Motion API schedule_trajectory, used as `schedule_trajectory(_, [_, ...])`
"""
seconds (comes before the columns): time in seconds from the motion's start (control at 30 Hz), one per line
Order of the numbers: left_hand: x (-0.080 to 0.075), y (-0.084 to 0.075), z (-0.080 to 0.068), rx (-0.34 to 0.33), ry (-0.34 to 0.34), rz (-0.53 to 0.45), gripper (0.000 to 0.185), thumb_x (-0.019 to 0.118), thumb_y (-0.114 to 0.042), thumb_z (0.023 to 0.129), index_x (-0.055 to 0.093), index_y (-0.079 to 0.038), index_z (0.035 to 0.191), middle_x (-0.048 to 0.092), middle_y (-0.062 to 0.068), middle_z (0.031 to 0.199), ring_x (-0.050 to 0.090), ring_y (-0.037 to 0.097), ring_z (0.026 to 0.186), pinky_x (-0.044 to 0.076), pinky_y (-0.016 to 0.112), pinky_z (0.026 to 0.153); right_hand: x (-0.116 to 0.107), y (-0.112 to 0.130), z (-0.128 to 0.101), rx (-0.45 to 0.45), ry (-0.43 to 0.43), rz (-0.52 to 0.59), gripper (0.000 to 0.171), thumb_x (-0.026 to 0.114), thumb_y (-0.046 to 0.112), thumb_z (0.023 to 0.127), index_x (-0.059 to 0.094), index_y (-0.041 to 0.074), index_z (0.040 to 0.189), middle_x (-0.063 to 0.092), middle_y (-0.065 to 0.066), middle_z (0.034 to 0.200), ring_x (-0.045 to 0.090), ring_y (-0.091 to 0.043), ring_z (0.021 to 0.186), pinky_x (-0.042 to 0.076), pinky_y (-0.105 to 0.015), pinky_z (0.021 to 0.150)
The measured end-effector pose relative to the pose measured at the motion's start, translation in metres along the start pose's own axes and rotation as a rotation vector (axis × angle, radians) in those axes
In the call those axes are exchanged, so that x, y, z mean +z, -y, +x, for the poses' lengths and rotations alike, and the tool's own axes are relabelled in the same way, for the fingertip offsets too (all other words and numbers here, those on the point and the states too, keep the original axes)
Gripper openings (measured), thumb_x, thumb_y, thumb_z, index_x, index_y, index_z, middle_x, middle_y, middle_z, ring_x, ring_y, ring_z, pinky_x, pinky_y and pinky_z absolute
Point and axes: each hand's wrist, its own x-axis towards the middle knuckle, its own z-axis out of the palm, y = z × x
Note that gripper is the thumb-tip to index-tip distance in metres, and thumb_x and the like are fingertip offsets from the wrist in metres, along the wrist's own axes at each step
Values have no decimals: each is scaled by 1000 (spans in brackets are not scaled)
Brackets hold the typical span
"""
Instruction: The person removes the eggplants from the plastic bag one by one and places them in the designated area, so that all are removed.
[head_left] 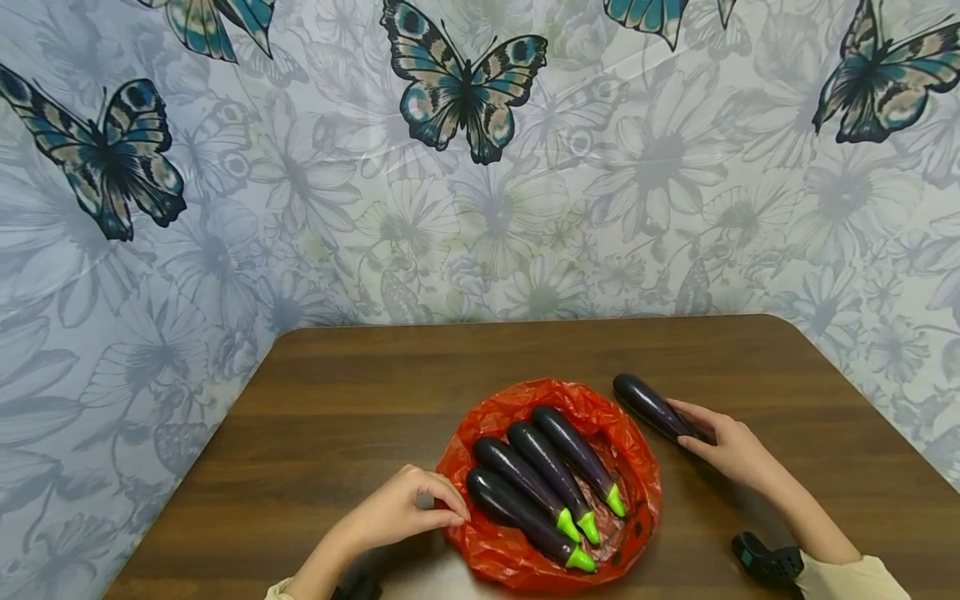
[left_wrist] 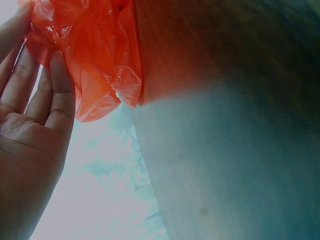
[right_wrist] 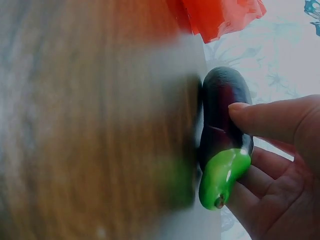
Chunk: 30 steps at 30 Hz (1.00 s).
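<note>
The right hand [head_left: 731,454] fingers wrap the loose eggplant [head_left: 651,404]; the left hand [head_left: 405,508] fingers pinch the red bag [head_left: 637,475]. Hold the bag down and lift gently.

Red bag [head_left: 633,467]; purple eggplants [head_left: 558,454], green stems.

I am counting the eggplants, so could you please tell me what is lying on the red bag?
Four eggplants lie side by side on the red bag, green stems toward the person. A fifth lies off it, held by the right hand. Anything beneath them or the bag's folds is hidden.
</note>
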Motion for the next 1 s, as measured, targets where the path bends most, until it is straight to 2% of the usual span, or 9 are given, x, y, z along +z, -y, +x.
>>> schedule_trajectory(0.57, [0,-1,0,-14,-1,-3,7,63,-7,81,69,-4,84,67,2,81,60,3,77,50,25,67,0,3,-2,31,0,-36,52,62,23,83,45,1,127,51,-29,117,51,-43,102,40,-55,79])
schedule_trajectory(0.8, [2,0,-2,4,-3,2,7,63,-7,81,69,-5,84,67,2,82,60,3,78,50,24,67,2,2,-2,21,-26,-25,53,62,25,84,45,-1,126,51,-26,118,51,-40,104,39,-51,83])
schedule_trajectory(1.0, [2,0,-2,-9,-4,-14,7,63,-7,81,69,-4,84,67,3,82,61,3,78,50,24,67,3,3,-1,11,-48,-37,53,63,25,83,45,0,126,53,-23,118,53,-37,103,41,-47,81])
